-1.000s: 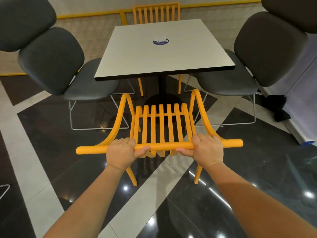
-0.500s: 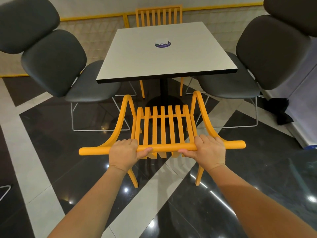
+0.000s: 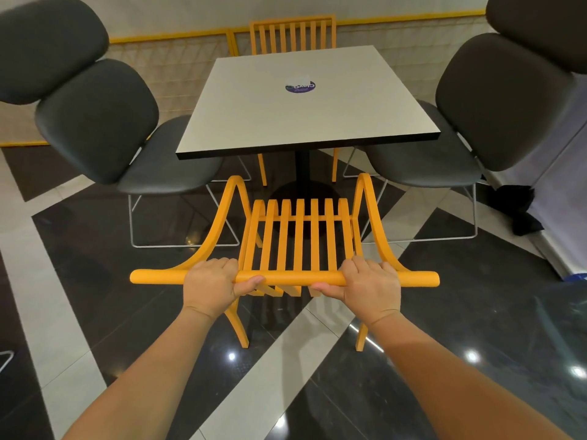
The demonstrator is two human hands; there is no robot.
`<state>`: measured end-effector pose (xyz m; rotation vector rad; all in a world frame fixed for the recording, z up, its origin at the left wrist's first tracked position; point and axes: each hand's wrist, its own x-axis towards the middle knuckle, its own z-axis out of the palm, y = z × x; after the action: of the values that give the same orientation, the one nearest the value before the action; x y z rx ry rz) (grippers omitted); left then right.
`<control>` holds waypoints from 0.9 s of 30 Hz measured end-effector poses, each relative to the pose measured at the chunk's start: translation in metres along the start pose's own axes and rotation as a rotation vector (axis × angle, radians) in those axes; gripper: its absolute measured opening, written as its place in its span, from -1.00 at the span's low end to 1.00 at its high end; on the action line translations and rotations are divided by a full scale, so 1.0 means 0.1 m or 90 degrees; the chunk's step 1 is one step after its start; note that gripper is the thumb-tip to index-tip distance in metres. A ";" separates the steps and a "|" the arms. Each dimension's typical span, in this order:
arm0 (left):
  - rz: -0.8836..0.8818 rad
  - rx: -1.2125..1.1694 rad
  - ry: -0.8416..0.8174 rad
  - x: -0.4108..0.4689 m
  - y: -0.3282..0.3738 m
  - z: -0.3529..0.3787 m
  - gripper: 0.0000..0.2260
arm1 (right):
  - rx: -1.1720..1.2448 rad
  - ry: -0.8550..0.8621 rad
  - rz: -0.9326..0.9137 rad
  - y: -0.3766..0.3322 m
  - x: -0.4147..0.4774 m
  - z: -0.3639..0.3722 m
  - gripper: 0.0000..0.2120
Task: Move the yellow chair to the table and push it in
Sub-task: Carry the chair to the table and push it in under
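Both hands were wrapped around the round top rail of the yellow chair [image 3: 297,239] — the left hand [image 3: 211,285] closed on it just left of the back slats, the right hand [image 3: 370,287] closed on it just right of them, thumbs tucked under the rail. The chair stood on the glossy dark floor [image 3: 95,281], facing the table [image 3: 305,103], its curved arm fronts near the table's front edge but not yet under it, so the push-in looked barely begun.

To do this step well, the grip seemed right as it was — evenly spaced, so the chair should track straight. The push would best run along the line of the black table pedestal [image 3: 301,169], which sat roughly centred ahead of the seat. The tightest spots appeared to be at the sides: the grey padded chair on the left [image 3: 152,166] and the grey padded chair on the right [image 3: 422,166] had seats reaching in near the table corners, just beside the yellow arms. A slow, level shove, with no twist, would likely keep the arms clear of them and of the tabletop's underside.
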<state>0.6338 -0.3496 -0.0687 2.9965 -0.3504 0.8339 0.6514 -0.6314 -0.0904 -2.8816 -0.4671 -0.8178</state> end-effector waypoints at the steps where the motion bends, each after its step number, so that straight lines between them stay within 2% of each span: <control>1: 0.000 0.001 -0.001 0.01 0.01 0.00 -0.27 | -0.001 0.003 -0.004 0.01 0.01 0.00 -0.24; 12: -0.028 0.002 -0.034 0.08 0.27 0.01 -0.28 | 0.000 0.031 -0.044 0.32 0.07 0.00 -0.29; 18: -0.041 0.005 -0.058 0.31 0.59 0.11 -0.37 | -0.006 0.015 -0.046 0.73 0.27 0.01 -0.26; 27: -0.033 -0.007 -0.033 0.33 0.47 0.18 -0.30 | -0.014 0.018 -0.024 0.63 0.28 0.04 -0.26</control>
<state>0.6605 -0.4038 -0.0696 3.0067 -0.2761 0.7493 0.6962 -0.6829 -0.0801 -2.8863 -0.5142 -0.8728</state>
